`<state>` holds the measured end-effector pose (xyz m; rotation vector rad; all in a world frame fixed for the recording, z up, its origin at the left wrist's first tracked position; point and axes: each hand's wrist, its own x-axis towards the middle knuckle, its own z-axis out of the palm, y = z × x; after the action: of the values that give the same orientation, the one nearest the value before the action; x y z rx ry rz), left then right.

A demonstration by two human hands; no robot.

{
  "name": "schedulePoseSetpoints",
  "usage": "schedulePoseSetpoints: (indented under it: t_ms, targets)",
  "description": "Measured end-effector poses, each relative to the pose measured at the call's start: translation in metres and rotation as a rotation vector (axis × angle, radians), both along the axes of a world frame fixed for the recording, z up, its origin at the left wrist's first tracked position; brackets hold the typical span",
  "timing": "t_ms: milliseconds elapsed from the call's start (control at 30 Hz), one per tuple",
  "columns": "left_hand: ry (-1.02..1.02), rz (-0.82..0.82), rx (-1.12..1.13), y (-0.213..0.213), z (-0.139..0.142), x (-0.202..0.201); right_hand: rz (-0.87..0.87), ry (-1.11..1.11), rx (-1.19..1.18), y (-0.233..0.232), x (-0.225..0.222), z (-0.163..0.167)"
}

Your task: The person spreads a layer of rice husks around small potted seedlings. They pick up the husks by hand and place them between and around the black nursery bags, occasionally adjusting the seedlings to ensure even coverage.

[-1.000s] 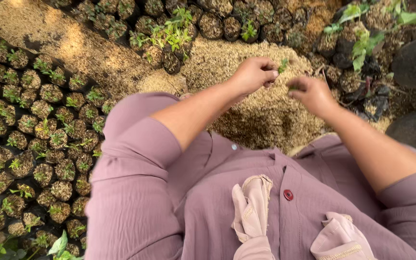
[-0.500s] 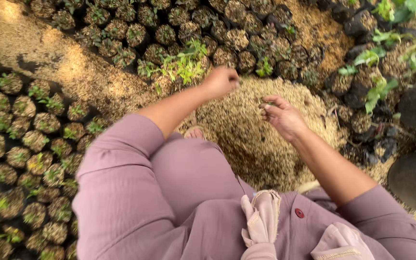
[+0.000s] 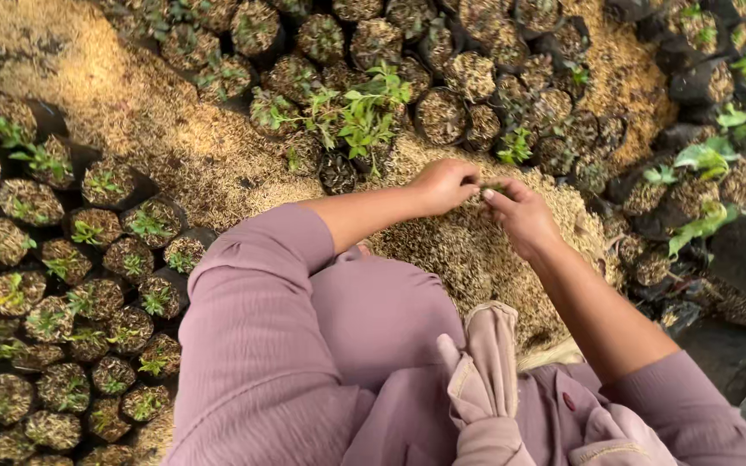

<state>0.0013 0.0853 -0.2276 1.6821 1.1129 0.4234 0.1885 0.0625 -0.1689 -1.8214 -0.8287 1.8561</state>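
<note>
Just right of the frame's centre, in its upper half, the left hand (image 3: 444,185) and the right hand (image 3: 521,214) are brought together over a mound of pale rice husk (image 3: 468,259). Between their fingertips a small green seedling (image 3: 494,185) is pinched; only a sliver of leaf and stem can be seen, and the rest is hidden by the fingers. The left hand is curled almost closed around it, while the right hand is loosely bent, with thumb and forefinger meeting at the sprig. Whether roots hang below cannot be told.

The seedling is judged to be very light, soft and easily bruised. A thin stem of this kind would be crushed or snapped by a firm squeeze, so it is best held gently low on the stem, near the base, with the leaves left free. Little slip is to be expected, as the surface looks dry.

Above the hands, at upper centre, a taller leafy seedling clump (image 3: 360,116) stands in a dark nursery bag. Rows of small black nursery bags (image 3: 88,298) filled with husk and tiny sprouts fill the left side of the frame, and more bags run across the top. Larger-leaved plants (image 3: 705,160) are seen at the right edge. The lower part of the frame is taken up by mauve sleeves (image 3: 252,345) and a folded pink cloth (image 3: 485,371).
</note>
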Motion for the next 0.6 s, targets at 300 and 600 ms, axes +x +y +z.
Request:
schedulePoseSetpoints:
  t_ms: [300,600]
  targets:
    - [0.395,0.565,0.474,0.027,-0.001,-0.073,-0.086,-0.079,0.013,0.007,0.034,-0.009]
    - [0.452,0.39,0.231,-0.009,-0.02,-0.08,-0.048,-0.092,0.013,-0.004,0.034,-0.022]
